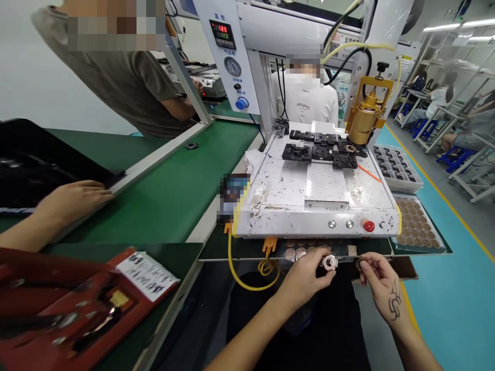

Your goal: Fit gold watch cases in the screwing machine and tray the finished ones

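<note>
Between the thumb and fingers of my left hand [309,273] is a small copper-coloured metal ring [330,263] with a hole in its middle, held just below the front edge of the white bench machine [282,216]. To its right my right hand [381,283], thumb and forefinger pinched, grips a small thin piece [358,265], mostly hidden by the fingers; its kind cannot be made out. The hands are apart. Behind them, black fixture plates [320,149] sit on the machine bed, beneath a gold cylindrical press head [361,123].
Round pieces [296,252] lie under the machine's front edge. At right are a sheet of brown discs [417,221] and stacked clear trays [396,167]. Yellow cable [247,286] loops below. A red press [77,309] stands left, near a co-worker's hand [73,203] beside the green belt [170,180].
</note>
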The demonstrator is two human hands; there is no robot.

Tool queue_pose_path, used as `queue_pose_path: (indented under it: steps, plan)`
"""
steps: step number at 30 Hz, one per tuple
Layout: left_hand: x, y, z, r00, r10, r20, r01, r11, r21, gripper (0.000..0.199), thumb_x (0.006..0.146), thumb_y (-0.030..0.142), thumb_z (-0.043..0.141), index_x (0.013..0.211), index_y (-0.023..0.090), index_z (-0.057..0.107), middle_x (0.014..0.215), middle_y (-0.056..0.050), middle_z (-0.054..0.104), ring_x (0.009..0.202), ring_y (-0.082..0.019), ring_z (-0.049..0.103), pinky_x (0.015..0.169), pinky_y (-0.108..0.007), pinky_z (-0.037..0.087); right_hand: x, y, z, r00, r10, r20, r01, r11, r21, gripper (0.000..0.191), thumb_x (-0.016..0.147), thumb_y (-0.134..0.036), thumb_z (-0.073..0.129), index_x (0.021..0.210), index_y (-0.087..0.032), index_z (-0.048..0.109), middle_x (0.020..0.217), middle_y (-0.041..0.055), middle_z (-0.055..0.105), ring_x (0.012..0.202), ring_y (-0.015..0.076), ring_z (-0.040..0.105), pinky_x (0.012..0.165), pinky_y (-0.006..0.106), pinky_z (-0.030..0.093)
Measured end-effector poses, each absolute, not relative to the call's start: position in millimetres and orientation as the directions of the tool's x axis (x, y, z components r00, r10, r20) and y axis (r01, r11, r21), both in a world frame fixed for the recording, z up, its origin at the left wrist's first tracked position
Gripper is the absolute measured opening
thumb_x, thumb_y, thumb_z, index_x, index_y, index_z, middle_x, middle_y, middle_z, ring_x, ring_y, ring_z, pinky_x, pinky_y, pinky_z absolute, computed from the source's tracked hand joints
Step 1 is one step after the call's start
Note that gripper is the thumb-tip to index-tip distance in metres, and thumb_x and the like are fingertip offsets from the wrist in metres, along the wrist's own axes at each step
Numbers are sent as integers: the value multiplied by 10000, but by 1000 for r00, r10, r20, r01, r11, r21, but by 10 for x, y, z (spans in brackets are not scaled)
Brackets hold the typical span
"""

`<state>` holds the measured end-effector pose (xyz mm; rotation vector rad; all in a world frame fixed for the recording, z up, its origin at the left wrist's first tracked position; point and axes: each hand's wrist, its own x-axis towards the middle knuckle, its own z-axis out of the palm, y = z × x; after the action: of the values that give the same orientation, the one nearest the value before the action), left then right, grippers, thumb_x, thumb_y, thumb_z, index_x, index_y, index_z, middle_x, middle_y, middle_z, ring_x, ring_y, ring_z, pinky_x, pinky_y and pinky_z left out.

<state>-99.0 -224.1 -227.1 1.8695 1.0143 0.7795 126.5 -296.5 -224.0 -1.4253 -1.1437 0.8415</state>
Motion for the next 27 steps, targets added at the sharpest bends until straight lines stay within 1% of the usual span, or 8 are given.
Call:
queue_pose_path:
  steps: [2,4,6,9,12,17,21,27]
  plan:
    - [-1054,-2372,-2207,445,894,50,209,-159,965,360,880,214,770,1222,228,659,1078,-47,780,997,-246,752,958,-397,601,1172,-2953,-2130,249,967,48,128,16,-992,333,965,-552,770,1114,-255,800,810,33,725,576,173,645,528,314,575]
    - [-1119,-2480,-2134,426,902,-63,-39,88,995,391,864,257,825,1209,216,646,1023,-29,764,934,-215,760,891,-360,626,1084,-2930,-2037,208,978,6,62,-7,-998,351,940,-550,800,1131,-256,818,820,32,722,555,154,619,509,306,558]
    - [-1179,-2553,-2058,431,886,-174,-256,304,918,462,818,287,904,1187,209,637,1029,-27,754,905,-206,777,848,-346,645,1007,-2895,-1973,173,984,-38,-3,-38,-999,361,904,-552,837,1096,-248,822,792,24,716,528,143,597,477,298,545]
    - [-1253,-2615,-1950,417,863,-284,-389,452,803,557,749,278,995,1187,199,659,1069,-42,779,949,-219,810,898,-346,651,923,-2840,-1950,100,988,-115,-123,-103,-987,343,847,-536,896,971,-234,794,714,-3,688,482,128,557,419,281,527]
    - [-1300,-2665,-1861,395,855,-336,-449,499,741,640,699,272,1042,1235,183,705,1140,-83,817,1076,-251,808,994,-352,632,887,-2818,-1996,27,986,-167,-211,-158,-965,329,832,-497,923,898,-225,751,624,-41,624,458,115,526,398,254,506]
    - [-1325,-2760,-1789,399,845,-357,-527,530,665,587,833,456,949,1289,147,746,1175,-144,837,1135,-295,797,1051,-432,626,937,-2869,-2060,-26,986,-163,-188,-164,-968,269,932,-456,855,993,-213,759,643,-33,632,495,126,582,475,263,533]
    - [-1329,-2834,-1773,378,865,-331,-555,497,666,526,878,446,915,1285,150,764,1201,-156,837,1173,-318,787,1105,-481,601,1002,-2920,-2028,-64,982,-178,-140,-186,-973,259,972,-449,817,990,-203,737,654,-24,636,532,142,608,526,282,550]
    - [-1342,-2906,-1745,367,886,-285,-549,453,702,480,922,445,875,1310,182,774,1244,-148,827,1230,-337,765,1112,-493,603,964,-2946,-1908,-138,959,-249,-262,-278,-924,282,979,-448,810,905,-206,686,643,-34,599,510,108,552,493,237,517]
